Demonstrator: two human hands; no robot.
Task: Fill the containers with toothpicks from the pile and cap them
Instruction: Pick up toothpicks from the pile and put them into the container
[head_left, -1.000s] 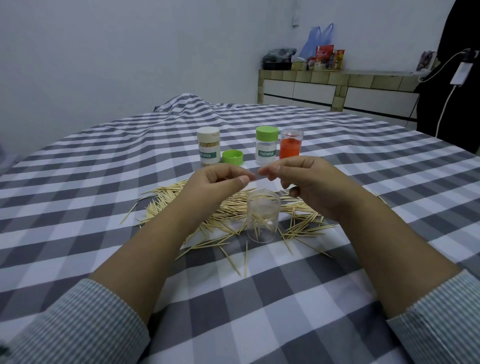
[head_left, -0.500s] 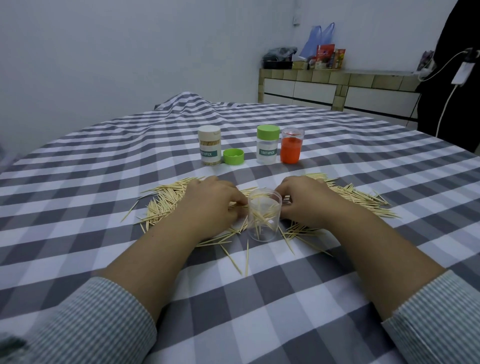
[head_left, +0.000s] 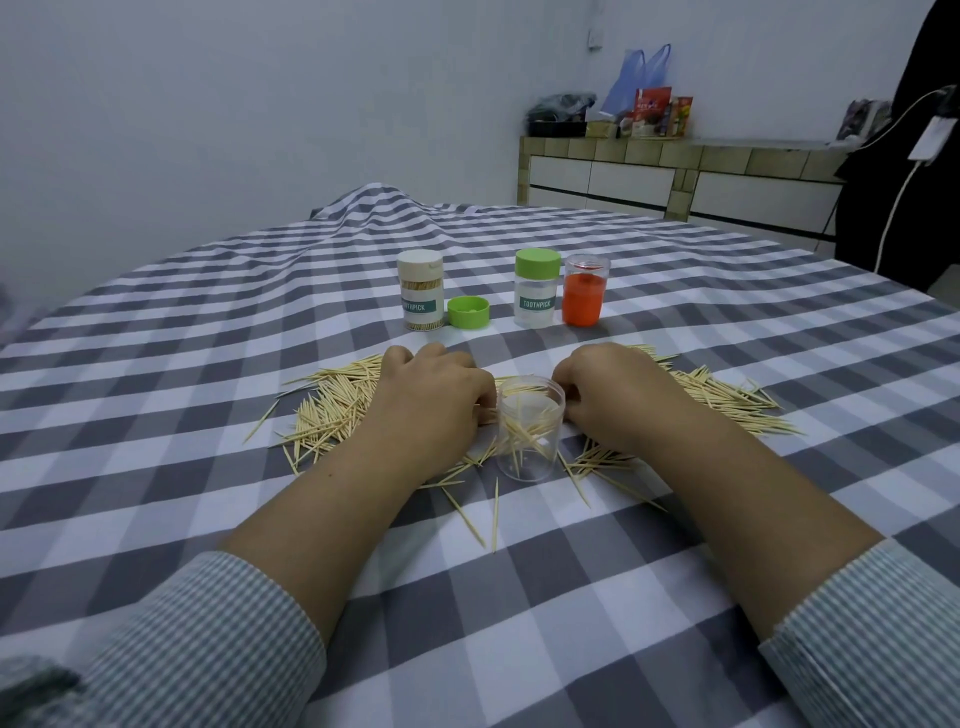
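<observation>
Upright on the checked tablecloth (head_left: 519, 597), mouth up and long axis vertical, stands a clear uncapped container (head_left: 530, 431) holding a few slanted toothpicks, in the middle of the pale toothpick pile (head_left: 337, 410). Left hand (head_left: 431, 400) and right hand (head_left: 618, 395) lie knuckles-up on the pile at either side of it, fingers curled under; whether they hold toothpicks cannot be told. Beyond stand a white-capped container (head_left: 422, 291), loose green cap (head_left: 468, 312), green-capped container (head_left: 536, 288) and orange container (head_left: 585, 291).

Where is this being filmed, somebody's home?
Probably a home, perhaps a kitchen or dining corner: a checked tablecloth covers the table, a tiled counter holds shopping bags and food packets.
</observation>
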